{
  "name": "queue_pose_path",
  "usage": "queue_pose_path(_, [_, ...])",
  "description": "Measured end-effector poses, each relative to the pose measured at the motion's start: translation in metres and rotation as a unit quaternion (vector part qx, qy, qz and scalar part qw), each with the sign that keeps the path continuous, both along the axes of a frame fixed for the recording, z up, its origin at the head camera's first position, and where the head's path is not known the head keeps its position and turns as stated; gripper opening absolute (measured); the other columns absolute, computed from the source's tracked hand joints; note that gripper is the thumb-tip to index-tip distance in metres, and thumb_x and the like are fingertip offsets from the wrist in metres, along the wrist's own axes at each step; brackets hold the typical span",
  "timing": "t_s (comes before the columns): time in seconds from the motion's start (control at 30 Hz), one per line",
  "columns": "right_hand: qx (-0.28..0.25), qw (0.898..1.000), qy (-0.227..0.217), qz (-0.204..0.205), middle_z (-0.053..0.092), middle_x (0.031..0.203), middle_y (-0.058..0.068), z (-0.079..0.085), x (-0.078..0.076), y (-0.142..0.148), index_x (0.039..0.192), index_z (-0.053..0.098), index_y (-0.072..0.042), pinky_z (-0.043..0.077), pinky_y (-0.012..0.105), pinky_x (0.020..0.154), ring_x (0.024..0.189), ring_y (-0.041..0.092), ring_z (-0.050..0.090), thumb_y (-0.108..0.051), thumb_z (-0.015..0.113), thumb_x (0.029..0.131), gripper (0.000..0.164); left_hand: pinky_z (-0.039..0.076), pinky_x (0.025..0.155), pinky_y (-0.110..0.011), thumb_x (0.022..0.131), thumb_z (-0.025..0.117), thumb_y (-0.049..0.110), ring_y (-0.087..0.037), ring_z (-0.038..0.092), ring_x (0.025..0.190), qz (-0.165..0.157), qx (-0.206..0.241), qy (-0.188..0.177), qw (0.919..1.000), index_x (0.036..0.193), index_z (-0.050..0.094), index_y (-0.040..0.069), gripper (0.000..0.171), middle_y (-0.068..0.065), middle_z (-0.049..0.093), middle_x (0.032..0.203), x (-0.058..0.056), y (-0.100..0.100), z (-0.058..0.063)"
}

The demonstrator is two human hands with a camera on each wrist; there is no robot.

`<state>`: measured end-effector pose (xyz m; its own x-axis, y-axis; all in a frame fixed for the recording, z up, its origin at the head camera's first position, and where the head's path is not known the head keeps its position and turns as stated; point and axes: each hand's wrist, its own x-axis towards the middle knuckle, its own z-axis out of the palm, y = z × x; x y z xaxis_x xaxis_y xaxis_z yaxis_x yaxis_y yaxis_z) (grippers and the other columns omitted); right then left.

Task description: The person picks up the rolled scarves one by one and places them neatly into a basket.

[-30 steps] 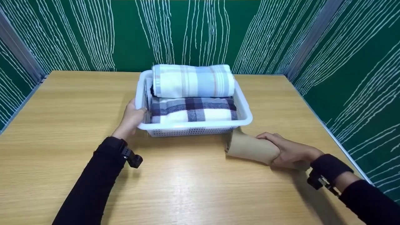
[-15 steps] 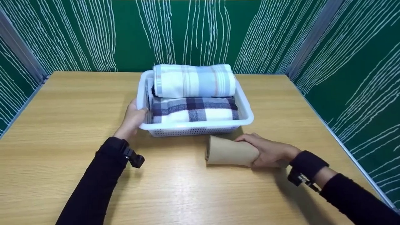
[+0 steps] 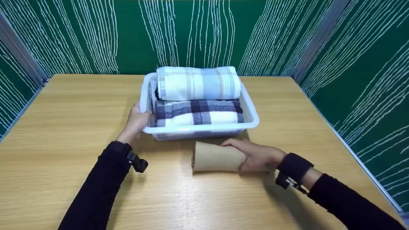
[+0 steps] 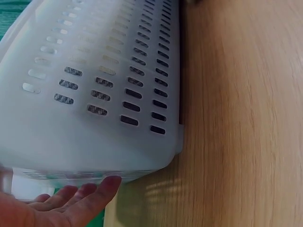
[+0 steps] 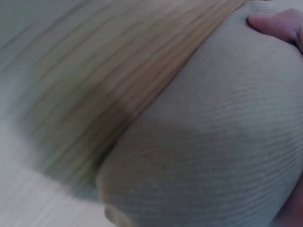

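Note:
A white plastic basket with slotted walls stands on the table. At its left end my left hand grips the rim, thumb over the top. The left wrist view shows the fingers under the rim, along the outside of the end wall. Inside the basket, a rolled light-blue plaid cloth lies behind a dark plaid cloth. In front of the basket, my right hand holds a rolled tan cloth around its right end. That roll fills much of the right wrist view, its ribbed weave visible.
The wooden table extends to both sides of the basket and toward me. Green panels with white streaks stand behind it and along the sides, joined by metal posts.
My right hand has moved left with the rolled tan cloth, from beyond the basket's right front corner to before its front wall. The left hand and the basket stay put.

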<state>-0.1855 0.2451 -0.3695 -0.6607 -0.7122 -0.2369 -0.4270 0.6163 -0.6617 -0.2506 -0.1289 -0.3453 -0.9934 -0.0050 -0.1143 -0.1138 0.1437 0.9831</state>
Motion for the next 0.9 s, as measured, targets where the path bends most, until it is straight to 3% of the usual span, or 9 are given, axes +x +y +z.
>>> queue_pose_path(0.17, [-0.007,0.998,0.06,0.034,0.044,0.133,0.0,-0.004,-0.002,-0.02,0.137,0.04,-0.025,0.036,0.047,0.095,0.117,0.023,0.04,-0.005,0.08,0.062,0.087,0.031,0.107,-0.047,0.097,0.034,-0.003,-0.036,0.03,0.134,0.004,-0.009,-0.004,0.9999,0.146,0.019,-0.005,0.052,-0.024,0.026,0.149,-0.001,0.001,0.0])
queue_pose_path(0.53, [0.032,0.995,0.082,0.046,0.044,0.134,-0.005,0.001,-0.001,-0.071,0.137,0.041,-0.03,0.037,0.039,0.096,0.12,0.018,0.037,-0.01,0.082,0.061,0.088,0.03,0.109,-0.045,0.097,0.036,-0.003,-0.036,0.029,0.135,0.015,-0.013,-0.003,0.9998,0.146,0.02,-0.006,0.052,-0.025,0.027,0.148,0.0,-0.003,0.0])
queue_pose_path(0.73, [0.054,0.993,0.098,0.047,0.043,0.136,-0.006,0.004,0.0,-0.088,0.138,0.039,-0.031,0.039,0.037,0.095,0.121,0.016,0.037,-0.009,0.081,0.06,0.091,0.035,0.104,-0.05,0.095,0.037,-0.004,-0.04,0.035,0.129,0.011,-0.008,0.013,0.9998,0.145,0.021,-0.008,0.052,-0.028,0.031,0.144,0.0,-0.004,0.0])
queue_pose_path(0.9, [0.071,0.987,0.128,0.071,0.044,0.137,-0.005,0.009,-0.003,-0.09,0.141,0.037,-0.031,0.039,0.036,0.098,0.122,0.015,0.039,-0.015,0.083,0.063,0.092,0.037,0.104,-0.043,0.1,0.036,0.01,-0.036,0.038,0.127,0.0,0.012,-0.009,0.9999,0.144,0.022,-0.006,0.049,-0.026,0.034,0.142,0.001,-0.008,0.003])
